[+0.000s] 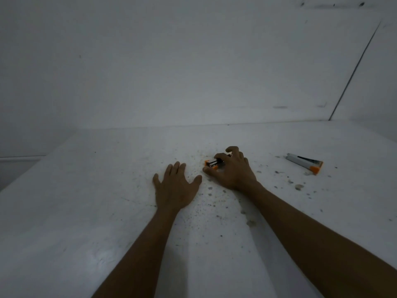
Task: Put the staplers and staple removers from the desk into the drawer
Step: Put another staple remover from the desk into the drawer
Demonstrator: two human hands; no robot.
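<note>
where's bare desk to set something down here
The widest bare patch is left of the left hand, out to the desk edge. Another lies between the right hand and the stapler. It is crowded only at the centre, where that hand closes over the small orange item.

Dim, grey cast; soft focus; wide-angle edge distortion.

Staple remover (pixel 213 164) (apparently) left of stapler (pixel 304 162); both on desk (pixel 86 201).
</note>
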